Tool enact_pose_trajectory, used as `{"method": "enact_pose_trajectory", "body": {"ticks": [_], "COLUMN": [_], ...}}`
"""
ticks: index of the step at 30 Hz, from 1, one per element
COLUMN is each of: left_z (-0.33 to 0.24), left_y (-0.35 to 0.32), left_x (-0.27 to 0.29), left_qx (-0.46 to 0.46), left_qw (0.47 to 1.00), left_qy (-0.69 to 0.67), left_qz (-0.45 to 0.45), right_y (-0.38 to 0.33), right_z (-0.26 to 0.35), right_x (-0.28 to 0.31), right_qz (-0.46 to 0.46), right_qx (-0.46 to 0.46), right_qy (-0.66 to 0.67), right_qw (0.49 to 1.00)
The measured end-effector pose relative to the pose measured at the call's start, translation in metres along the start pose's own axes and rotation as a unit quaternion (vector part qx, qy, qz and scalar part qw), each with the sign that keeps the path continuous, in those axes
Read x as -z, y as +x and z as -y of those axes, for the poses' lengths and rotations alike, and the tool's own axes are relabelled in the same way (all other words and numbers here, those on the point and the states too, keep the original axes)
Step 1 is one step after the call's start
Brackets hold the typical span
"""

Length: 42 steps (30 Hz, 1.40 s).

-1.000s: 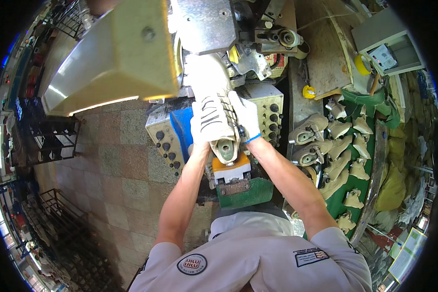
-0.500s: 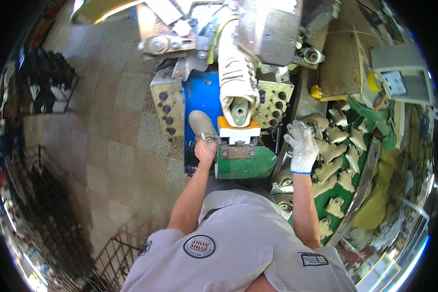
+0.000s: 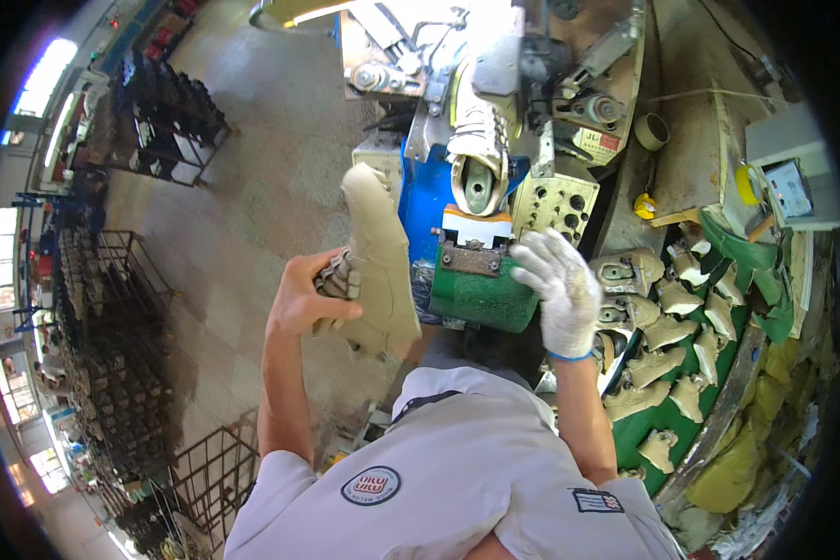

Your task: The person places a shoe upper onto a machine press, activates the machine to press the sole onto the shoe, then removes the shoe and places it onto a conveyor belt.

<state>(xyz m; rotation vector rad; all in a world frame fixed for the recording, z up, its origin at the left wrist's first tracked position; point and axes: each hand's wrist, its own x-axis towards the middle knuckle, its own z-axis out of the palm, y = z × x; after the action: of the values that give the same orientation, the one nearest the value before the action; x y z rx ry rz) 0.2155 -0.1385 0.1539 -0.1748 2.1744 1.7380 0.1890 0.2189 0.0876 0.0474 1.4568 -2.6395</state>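
My bare left hand (image 3: 310,297) grips a beige shoe upper (image 3: 379,266) by its laced side, out to the left of the machine. The upper is tilted up, with its pale, smooth side facing right. A second lace-up shoe upper (image 3: 479,140) sits in the machine (image 3: 551,201), toe end under the metal parts, with a green last (image 3: 478,189) showing in its opening. Below it are an orange-edged white support (image 3: 477,227) and a green rounded housing (image 3: 481,301). My right hand (image 3: 564,291), in a white knit glove, is open beside that housing, fingers spread and holding nothing.
Right of me, several beige shoe uppers (image 3: 656,367) lie on a green surface (image 3: 667,429) with a raised edge. A tape roll (image 3: 651,132) and a grey box (image 3: 793,149) are beyond. Dark racks (image 3: 163,121) stand across the tiled floor (image 3: 271,140) at left.
My left hand has carried the shoe upper leftward, away from the machine, and tipped it up. My right hand stays open by the housing. The whole view has shifted.
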Motion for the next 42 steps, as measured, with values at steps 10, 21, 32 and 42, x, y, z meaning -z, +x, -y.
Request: {"method": "enact_pose_trajectory", "body": {"ticks": [10, 21, 32, 42], "left_z": [-0.038, -0.047, 0.012, 0.052], "left_y": [0.039, 0.053, 0.030, -0.032], "left_x": [-0.152, -0.370, -0.569, -0.684], "left_qx": [-0.118, 0.034, 0.168, 0.061], "left_qw": [0.980, 0.896, 0.789, 0.786], "left_qy": [-0.151, -0.348, -0.247, 0.222], "left_qz": [0.051, 0.275, 0.538, 0.574], "right_y": [-0.032, -0.148, -0.297, -0.478], "right_z": [0.044, 0.105, 0.101, 0.073], "right_x": [-0.008, 0.102, 0.224, 0.457], "right_qz": [0.015, -0.111, -0.476, -0.729], "right_qx": [-0.060, 0.173, 0.198, -0.233], "right_qy": [0.231, 0.034, -0.197, -0.245], "right_qw": [0.971, 0.978, 0.834, 0.595]}}
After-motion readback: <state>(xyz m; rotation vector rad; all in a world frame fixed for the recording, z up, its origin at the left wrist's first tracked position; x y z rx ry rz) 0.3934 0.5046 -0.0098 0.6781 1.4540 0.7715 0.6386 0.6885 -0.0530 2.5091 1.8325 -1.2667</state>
